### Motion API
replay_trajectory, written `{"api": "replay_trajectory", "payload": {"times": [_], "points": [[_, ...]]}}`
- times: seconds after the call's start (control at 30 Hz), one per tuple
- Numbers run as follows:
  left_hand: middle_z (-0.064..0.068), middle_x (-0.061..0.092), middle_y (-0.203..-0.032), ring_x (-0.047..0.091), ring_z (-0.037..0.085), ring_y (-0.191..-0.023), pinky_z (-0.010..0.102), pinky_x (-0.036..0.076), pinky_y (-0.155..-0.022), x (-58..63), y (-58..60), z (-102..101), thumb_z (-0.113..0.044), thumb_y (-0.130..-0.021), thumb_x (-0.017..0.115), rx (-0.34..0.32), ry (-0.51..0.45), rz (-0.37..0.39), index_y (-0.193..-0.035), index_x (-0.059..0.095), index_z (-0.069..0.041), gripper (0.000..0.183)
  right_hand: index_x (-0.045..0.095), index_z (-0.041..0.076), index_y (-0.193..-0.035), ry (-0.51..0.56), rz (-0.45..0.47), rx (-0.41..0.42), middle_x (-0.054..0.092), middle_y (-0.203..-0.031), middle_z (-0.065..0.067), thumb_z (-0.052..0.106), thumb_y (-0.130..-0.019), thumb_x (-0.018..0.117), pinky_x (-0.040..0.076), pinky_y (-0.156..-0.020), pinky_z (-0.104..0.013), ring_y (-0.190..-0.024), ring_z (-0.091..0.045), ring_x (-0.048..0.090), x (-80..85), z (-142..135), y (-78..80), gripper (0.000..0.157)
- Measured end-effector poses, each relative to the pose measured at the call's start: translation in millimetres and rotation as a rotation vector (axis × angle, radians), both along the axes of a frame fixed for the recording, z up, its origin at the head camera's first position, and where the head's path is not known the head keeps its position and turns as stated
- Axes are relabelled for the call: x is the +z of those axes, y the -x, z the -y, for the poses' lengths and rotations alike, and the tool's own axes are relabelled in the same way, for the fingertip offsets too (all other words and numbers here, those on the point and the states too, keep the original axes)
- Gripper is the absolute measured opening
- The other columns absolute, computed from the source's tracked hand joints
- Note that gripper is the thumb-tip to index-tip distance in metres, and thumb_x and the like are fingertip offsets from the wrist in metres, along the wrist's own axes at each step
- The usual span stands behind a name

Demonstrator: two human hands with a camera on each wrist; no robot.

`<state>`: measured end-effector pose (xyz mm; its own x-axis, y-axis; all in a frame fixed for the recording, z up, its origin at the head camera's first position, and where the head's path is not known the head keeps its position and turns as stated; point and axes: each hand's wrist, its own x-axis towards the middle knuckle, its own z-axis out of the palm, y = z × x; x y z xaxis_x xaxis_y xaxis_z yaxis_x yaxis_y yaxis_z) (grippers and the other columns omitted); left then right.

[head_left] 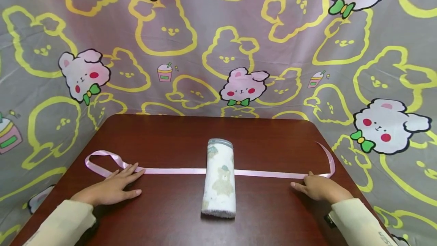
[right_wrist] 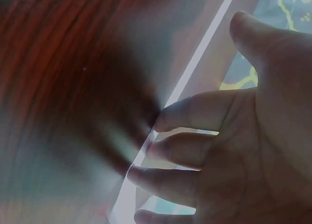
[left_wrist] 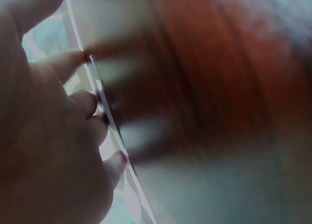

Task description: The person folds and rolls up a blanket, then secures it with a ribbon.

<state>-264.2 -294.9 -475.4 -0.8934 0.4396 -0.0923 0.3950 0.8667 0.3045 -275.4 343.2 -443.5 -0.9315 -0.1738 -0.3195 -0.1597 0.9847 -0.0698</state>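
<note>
A rolled white towel (head_left: 219, 162) with bear prints and a grey-blue edge lies lengthwise near the table's middle. Across the table runs a pink ribbon (head_left: 174, 171), its middle hidden where the towel lies over it. My left hand (head_left: 110, 188) rests on the ribbon's left part with fairly straight fingers, thumb apart; a loop of ribbon lies beyond it. On the other side, my right hand (head_left: 322, 188) touches the ribbon's right part, where the loose end curls away. In both wrist views the fingertips (left_wrist: 87, 102) (right_wrist: 168, 119) meet the ribbon against the tabletop.
The dark red-brown wooden table (head_left: 164, 139) has rounded far corners. A grey curtain (head_left: 205, 14) printed with yellow outlines and white rabbits surrounds its back and sides. Cream sleeves (head_left: 63, 221) cover both forearms.
</note>
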Motion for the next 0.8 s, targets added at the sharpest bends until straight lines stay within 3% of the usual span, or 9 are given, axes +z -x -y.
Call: {"api": "replay_trajectory", "payload": {"times": [0.33, 0.47, 0.63, 0.8], "points": [[0.014, 0.024, -0.143, 0.022, 0.036, -0.128, 0.056, 0.017, -0.097, -0.2, 0.9, -4.3, -0.058, -0.079, 0.053, -0.051, 0.006, -0.066, -0.136, 0.038, -0.016, 0.072, 0.062, -0.005, -0.101, -0.013, -0.009, 0.019, 0.046, -0.110, -0.040, 0.063, -0.082, 0.039, 0.036, -0.077, -0.060, -0.095, -0.051, 0.049, 3.7, -5.1, -7.4, 0.075], [0.014, 0.029, -0.141, 0.026, 0.037, -0.126, 0.057, 0.022, -0.094, 3.4, -0.3, -7.1, -0.059, -0.078, 0.053, -0.036, 0.029, -0.102, -0.134, 0.041, -0.016, 0.071, 0.062, -0.006, -0.102, 0.022, -0.017, 0.023, 0.049, -0.108, -0.037, 0.061, -0.084, 0.040, 0.037, -0.078, -0.060, -0.093, -0.049, 0.051, 3.7, -8.4, -5.3, 0.073], [0.016, 0.033, -0.138, 0.031, 0.039, -0.122, 0.059, 0.026, -0.091, 5.4, -3.3, -8.5, -0.061, -0.077, 0.052, -0.017, 0.060, -0.107, -0.132, 0.044, -0.016, 0.072, 0.053, -0.016, -0.109, 0.056, -0.015, 0.018, 0.041, -0.114, -0.042, 0.059, -0.085, 0.040, 0.036, -0.080, -0.059, -0.096, -0.050, 0.049, -0.7, -14.1, -1.8, 0.079], [0.013, 0.034, -0.138, 0.032, 0.036, -0.123, 0.058, 0.026, -0.091, 1.6, -3.0, -5.6, -0.063, -0.076, 0.051, -0.002, 0.068, -0.129, -0.132, 0.045, -0.019, 0.071, 0.055, -0.013, -0.107, 0.059, -0.040, 0.005, 0.046, -0.111, -0.037, 0.060, -0.084, 0.042, 0.037, -0.079, -0.059, -0.094, -0.048, 0.051, -2.5, -18.2, 1.7, 0.078]]}}
